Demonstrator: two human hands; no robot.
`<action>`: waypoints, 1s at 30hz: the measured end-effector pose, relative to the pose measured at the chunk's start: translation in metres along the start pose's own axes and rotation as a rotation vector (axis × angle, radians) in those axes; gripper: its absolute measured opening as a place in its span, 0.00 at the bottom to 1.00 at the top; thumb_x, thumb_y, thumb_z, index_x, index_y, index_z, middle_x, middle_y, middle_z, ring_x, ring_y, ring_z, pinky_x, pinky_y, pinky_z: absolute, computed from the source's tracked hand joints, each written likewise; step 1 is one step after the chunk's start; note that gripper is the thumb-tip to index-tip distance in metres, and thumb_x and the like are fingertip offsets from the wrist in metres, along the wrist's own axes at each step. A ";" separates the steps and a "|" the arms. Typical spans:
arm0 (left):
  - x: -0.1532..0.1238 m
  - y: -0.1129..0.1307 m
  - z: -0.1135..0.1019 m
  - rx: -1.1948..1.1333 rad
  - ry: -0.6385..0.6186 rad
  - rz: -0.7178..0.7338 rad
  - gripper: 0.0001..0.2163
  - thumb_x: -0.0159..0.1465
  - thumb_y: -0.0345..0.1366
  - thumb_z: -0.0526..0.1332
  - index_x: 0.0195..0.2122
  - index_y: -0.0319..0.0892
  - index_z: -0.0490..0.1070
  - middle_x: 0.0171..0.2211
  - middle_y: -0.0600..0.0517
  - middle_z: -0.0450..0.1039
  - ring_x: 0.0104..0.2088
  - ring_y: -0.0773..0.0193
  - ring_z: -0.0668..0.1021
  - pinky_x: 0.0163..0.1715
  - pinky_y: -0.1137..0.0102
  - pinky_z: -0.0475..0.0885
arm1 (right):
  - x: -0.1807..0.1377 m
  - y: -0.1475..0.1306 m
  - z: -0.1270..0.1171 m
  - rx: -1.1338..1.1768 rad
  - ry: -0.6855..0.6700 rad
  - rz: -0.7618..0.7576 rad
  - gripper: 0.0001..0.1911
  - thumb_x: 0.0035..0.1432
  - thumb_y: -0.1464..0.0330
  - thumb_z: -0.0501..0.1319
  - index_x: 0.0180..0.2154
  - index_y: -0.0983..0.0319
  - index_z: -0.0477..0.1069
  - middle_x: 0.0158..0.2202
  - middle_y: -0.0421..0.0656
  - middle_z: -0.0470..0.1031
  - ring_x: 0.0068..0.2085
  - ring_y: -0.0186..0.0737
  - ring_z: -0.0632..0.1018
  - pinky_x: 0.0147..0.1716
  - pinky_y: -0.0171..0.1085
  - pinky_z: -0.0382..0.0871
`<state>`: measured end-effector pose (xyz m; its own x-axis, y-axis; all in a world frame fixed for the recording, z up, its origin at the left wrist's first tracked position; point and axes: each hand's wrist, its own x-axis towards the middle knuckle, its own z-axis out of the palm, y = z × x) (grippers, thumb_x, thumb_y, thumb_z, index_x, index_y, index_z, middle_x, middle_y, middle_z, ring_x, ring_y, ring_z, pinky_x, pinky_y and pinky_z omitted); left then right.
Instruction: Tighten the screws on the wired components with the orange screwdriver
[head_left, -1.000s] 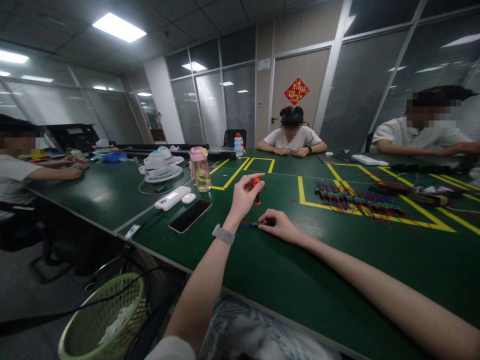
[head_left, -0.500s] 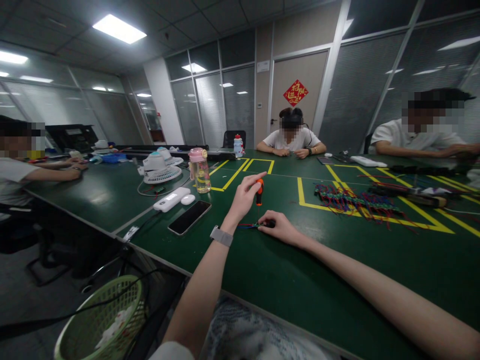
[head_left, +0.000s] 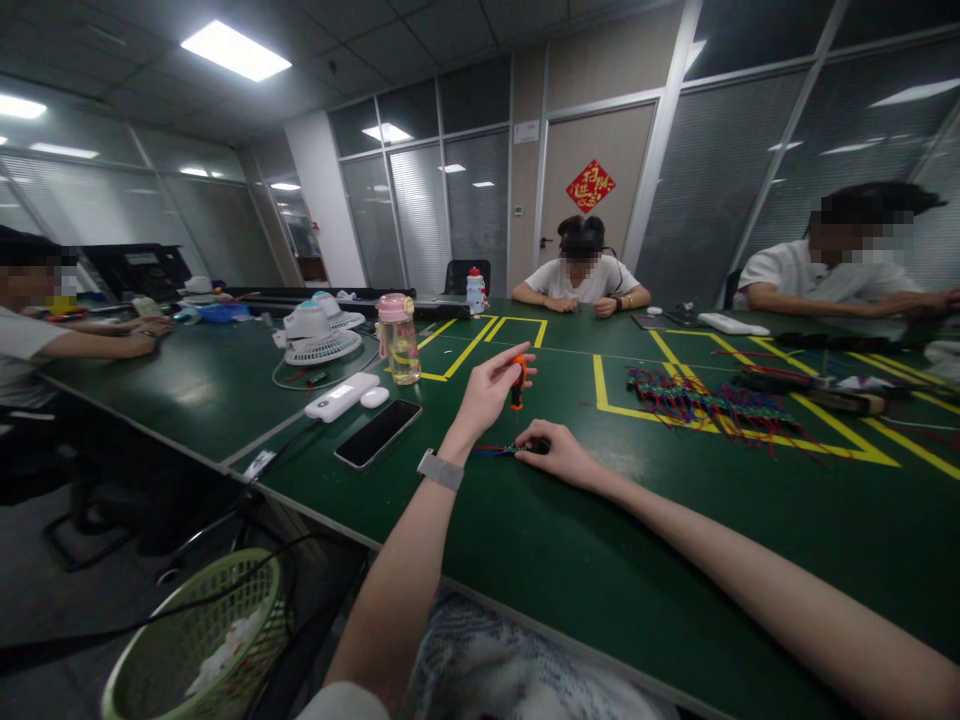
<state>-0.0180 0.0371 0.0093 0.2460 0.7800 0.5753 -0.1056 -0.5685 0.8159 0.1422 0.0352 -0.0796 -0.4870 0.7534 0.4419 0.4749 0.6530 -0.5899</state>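
Orange-and-black tool: long axis near vertical, black end pointing down, pinched in the left hand, right of the phone. Just below it, the right hand pinches coloured cords on the table.

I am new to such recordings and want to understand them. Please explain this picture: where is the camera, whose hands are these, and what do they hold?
There is no machine: a person works with bare hands, and the camera sits on that person's head, looking forward and down. The left hand holds up a small orange-handled tool. The right hand holds a small dark part with coloured wires down on the green table. A phone and a wire bundle lie nearby; other people sit around the table.
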 end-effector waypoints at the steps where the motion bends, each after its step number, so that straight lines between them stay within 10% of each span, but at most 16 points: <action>1: 0.000 -0.001 0.000 0.028 0.025 0.010 0.17 0.62 0.37 0.58 0.52 0.43 0.69 0.44 0.47 0.73 0.39 0.63 0.77 0.40 0.66 0.72 | 0.000 0.000 0.000 0.002 0.002 -0.001 0.06 0.51 0.67 0.63 0.32 0.62 0.76 0.29 0.41 0.72 0.31 0.35 0.71 0.32 0.35 0.66; 30: -0.003 -0.001 0.005 0.098 0.041 0.060 0.15 0.62 0.37 0.57 0.50 0.45 0.71 0.49 0.47 0.69 0.44 0.64 0.75 0.42 0.70 0.71 | 0.001 -0.002 0.001 -0.002 0.009 0.011 0.06 0.50 0.69 0.63 0.33 0.63 0.74 0.28 0.40 0.70 0.31 0.35 0.71 0.33 0.35 0.67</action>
<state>-0.0142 0.0343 0.0070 0.2021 0.7529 0.6264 -0.0232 -0.6357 0.7716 0.1402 0.0343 -0.0787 -0.4752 0.7610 0.4417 0.4813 0.6450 -0.5936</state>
